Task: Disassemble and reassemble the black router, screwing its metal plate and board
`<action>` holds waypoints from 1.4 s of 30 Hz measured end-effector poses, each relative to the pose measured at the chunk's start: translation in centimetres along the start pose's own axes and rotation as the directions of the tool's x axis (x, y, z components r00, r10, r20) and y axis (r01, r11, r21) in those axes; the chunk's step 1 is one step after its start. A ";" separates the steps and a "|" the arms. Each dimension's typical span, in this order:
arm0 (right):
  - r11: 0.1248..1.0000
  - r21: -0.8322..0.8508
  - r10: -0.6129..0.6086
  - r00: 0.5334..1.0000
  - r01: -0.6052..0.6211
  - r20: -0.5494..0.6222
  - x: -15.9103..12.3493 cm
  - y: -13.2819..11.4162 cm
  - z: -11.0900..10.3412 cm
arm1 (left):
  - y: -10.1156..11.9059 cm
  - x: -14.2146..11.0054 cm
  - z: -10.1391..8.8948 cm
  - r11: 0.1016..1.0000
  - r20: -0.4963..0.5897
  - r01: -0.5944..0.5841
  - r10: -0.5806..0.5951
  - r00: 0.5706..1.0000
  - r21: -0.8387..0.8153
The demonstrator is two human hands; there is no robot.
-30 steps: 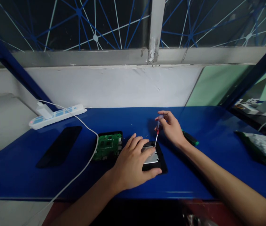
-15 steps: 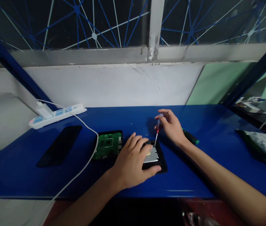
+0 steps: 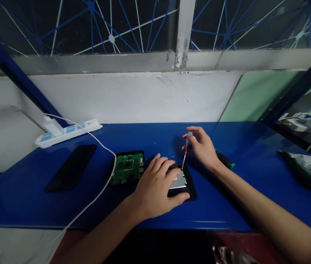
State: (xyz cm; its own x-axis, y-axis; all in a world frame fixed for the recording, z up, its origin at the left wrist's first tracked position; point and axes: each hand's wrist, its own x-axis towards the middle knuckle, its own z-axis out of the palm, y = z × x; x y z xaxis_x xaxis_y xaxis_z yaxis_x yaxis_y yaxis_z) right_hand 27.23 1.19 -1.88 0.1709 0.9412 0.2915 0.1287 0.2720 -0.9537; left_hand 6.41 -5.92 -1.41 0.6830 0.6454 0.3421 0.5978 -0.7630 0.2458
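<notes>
My right hand [image 3: 201, 146] grips a screwdriver [image 3: 185, 148] with a clear and red handle, held nearly upright. Its tip meets the upper right corner of a silver metal plate [image 3: 178, 182] seated in a black plastic cover [image 3: 191, 187]. Across the left part of that cover lies my left hand [image 3: 157, 189], fingers stretched and thumb spread along the near side, hiding much of it. Just left of this hand is a black case half with a green circuit board [image 3: 128, 167] inside.
A white cable [image 3: 103, 190] runs over the case from a power strip [image 3: 69, 132] at the back left. A dark flat panel [image 3: 71, 168] lies on the left. Behind my right wrist is a green-and-black tool [image 3: 225, 159]. A plastic bag [image 3: 308, 172] sits far right.
The view has shifted slightly. Both hands keep their places, with the screwdriver still at the same corner of the metal plate.
</notes>
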 end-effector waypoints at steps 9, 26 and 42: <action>1.000 0.000 -0.011 1.000 0.011 0.001 0.1 0.2 0.0 | 0.0 -0.1 0.0 1.000 -0.001 0.003 -0.003 1.000 0.001; 0.997 -0.052 -0.055 0.998 0.054 -0.018 -0.2 -0.3 -0.1 | 0.4 0.0 -0.4 1.000 0.038 0.014 -0.014 0.999 0.018; 0.989 -0.088 -0.119 0.992 0.116 -0.030 -0.7 -1.6 -0.1 | 0.5 0.1 -0.3 0.999 0.024 0.012 -0.013 1.000 0.038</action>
State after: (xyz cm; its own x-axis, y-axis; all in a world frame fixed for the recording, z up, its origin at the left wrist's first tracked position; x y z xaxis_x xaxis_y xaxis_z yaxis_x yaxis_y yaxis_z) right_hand 26.95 0.05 -0.54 0.1838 0.8957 0.4048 0.2329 0.3604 -0.9032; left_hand 6.59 -6.26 -0.97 0.6850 0.6561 0.3167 0.6218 -0.7530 0.2153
